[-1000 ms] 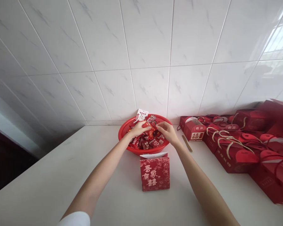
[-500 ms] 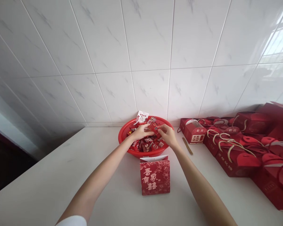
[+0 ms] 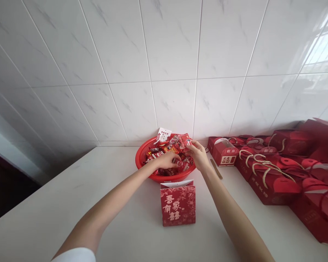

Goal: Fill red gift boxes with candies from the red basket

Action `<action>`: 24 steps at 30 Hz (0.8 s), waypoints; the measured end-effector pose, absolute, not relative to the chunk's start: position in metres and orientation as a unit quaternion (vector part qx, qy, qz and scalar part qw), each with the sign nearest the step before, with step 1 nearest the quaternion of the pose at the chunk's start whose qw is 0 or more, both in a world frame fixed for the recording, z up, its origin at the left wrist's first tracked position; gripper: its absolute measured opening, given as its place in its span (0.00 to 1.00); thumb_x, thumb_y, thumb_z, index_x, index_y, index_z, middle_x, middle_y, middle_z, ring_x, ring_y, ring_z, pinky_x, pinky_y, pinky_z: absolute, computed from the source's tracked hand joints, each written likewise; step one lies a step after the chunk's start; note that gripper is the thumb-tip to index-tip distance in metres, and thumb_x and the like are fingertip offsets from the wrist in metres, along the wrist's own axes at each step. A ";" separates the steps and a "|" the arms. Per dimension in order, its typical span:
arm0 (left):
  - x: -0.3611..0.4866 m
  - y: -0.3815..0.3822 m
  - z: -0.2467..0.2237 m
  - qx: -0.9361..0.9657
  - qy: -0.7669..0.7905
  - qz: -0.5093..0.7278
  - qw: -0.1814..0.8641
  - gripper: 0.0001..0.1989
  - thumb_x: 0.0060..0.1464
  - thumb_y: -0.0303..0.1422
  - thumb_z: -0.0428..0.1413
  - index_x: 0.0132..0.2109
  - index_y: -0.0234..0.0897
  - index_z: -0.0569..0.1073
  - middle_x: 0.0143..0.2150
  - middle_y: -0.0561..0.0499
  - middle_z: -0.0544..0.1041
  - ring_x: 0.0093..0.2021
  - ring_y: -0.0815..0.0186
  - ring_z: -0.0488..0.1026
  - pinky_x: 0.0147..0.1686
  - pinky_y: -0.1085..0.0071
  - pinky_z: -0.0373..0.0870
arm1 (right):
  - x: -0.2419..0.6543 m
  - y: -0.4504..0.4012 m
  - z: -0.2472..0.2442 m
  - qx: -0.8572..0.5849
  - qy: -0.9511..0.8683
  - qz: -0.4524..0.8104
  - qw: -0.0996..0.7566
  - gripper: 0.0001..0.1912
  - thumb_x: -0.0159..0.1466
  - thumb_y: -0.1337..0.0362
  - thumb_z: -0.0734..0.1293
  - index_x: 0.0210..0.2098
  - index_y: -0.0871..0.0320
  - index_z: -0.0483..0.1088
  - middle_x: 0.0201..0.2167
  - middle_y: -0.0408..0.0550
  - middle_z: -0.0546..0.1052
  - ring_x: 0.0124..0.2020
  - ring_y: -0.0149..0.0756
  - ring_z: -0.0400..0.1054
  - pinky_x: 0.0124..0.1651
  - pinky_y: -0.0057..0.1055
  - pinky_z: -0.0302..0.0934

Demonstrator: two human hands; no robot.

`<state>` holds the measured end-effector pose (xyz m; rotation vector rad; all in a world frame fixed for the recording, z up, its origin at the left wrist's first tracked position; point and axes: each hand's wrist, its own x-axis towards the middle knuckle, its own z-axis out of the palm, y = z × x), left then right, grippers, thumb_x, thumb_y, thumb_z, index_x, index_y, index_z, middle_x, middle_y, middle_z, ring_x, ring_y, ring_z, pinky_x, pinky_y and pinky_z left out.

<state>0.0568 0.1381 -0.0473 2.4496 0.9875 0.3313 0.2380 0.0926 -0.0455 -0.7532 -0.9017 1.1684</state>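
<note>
A round red plastic basket (image 3: 140, 157) holds many red-wrapped sweets and a white card (image 3: 164, 135) at its back. My left hand (image 3: 168, 160) reaches down into the sweets, its fingers bent around a small red-wrapped piece (image 3: 178, 162). Over the basket's right side, my right hand (image 3: 198, 154) pinches a flat red packet (image 3: 185, 140) between thumb and fingers. In front of the basket an upright red gift box (image 3: 178, 205) with pale Chinese characters stands open at the top; its inside is mostly hidden.
Several red gift boxes (image 3: 273, 182) with rope handles crowd the right of the white table (image 3: 120, 218). A thin brown strip (image 3: 216, 169) lies between them and the basket. Behind is a tiled wall (image 3: 172, 105).
My left hand has moved off the red packet and down into the sweets. My right hand has lifted the packet slightly to the right. The view has shifted a little.
</note>
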 end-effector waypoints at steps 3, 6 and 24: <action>0.050 0.143 -0.044 0.867 0.389 0.220 0.220 0.16 0.53 0.32 0.60 0.49 0.37 0.78 0.53 0.45 0.80 0.53 0.54 0.76 0.55 0.62 0.69 | 0.238 0.091 -0.043 -0.320 -0.395 0.536 0.674 0.16 0.43 0.58 0.78 0.29 0.55 0.73 0.28 0.41 0.78 0.27 0.32 0.69 0.34 0.30 0.66; 0.043 0.149 -0.043 0.837 0.408 0.287 0.225 0.17 0.54 0.35 0.60 0.51 0.36 0.77 0.54 0.44 0.80 0.54 0.54 0.76 0.55 0.61 0.70 | 0.238 0.091 -0.043 -0.311 -0.388 0.543 0.676 0.17 0.44 0.56 0.78 0.28 0.54 0.72 0.29 0.42 0.78 0.29 0.33 0.71 0.35 0.31 0.67; 0.045 0.141 -0.035 0.818 0.402 0.326 0.250 0.21 0.53 0.33 0.61 0.55 0.38 0.75 0.58 0.47 0.78 0.60 0.54 0.71 0.62 0.60 0.64 | 0.238 0.091 -0.046 -0.322 -0.427 0.530 0.658 0.17 0.46 0.52 0.78 0.28 0.54 0.72 0.30 0.44 0.79 0.34 0.41 0.74 0.40 0.36 0.68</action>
